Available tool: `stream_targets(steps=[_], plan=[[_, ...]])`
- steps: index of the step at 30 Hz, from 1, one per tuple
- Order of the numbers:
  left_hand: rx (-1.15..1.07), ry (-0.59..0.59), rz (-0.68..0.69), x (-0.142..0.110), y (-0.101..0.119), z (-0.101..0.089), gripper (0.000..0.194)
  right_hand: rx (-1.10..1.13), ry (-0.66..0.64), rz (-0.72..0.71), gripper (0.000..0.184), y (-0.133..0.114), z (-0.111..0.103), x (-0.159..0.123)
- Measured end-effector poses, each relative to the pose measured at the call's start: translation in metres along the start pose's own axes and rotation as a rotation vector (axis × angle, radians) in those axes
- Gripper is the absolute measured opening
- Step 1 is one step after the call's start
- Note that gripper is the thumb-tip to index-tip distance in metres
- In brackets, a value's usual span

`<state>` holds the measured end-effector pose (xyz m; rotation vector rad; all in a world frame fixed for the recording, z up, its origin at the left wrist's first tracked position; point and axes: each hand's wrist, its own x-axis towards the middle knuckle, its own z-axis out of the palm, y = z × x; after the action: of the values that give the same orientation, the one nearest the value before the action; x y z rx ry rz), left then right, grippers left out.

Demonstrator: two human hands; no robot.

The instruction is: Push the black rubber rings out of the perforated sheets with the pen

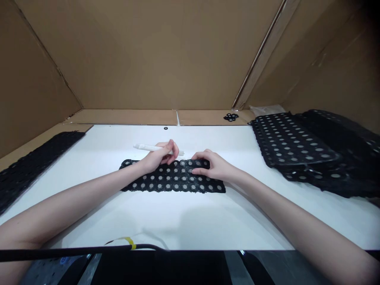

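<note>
A black strip (168, 178) patterned with rows of grey-white dots, each in a dark ring, lies flat on the white table. My left hand (166, 152) is closed around a slim white pen-like tool (145, 147). The tool lies nearly level, its right end just past the strip's far edge. My right hand (215, 164) grips the right part of the strip, fingers curled at its far edge and thumb resting on top. Dots show between that thumb and forefinger. The undersides of my left fingers are hidden.
Stacked black dotted sheets (292, 138) fill the right side. Another black piece (38, 158) lies at the far left. A small ring (165, 128) and a black cluster of rings (230, 117) sit at the back. Cardboard walls (154, 55) surround the table (154, 217); a black cable (89, 250) crosses its front edge.
</note>
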<state>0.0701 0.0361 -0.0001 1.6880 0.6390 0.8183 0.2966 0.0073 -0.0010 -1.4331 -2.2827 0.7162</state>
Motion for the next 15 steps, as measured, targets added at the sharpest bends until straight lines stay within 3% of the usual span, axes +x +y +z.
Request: stream_targets(steps=[3, 8, 15], plan=[[-0.045, 0.014, 0.047, -0.002, 0.002, 0.002, 0.056, -0.004, -0.018, -0.015, 0.025, -0.001, 0.001, 0.000], [0.106, -0.200, 0.066, -0.012, 0.011, 0.013, 0.059, 0.027, -0.010, -0.104, 0.014, -0.002, 0.003, 0.002], [0.211, -0.163, 0.036, -0.017, 0.013, 0.015, 0.050, 0.040, 0.015, -0.102, 0.010, -0.004, 0.006, 0.002]])
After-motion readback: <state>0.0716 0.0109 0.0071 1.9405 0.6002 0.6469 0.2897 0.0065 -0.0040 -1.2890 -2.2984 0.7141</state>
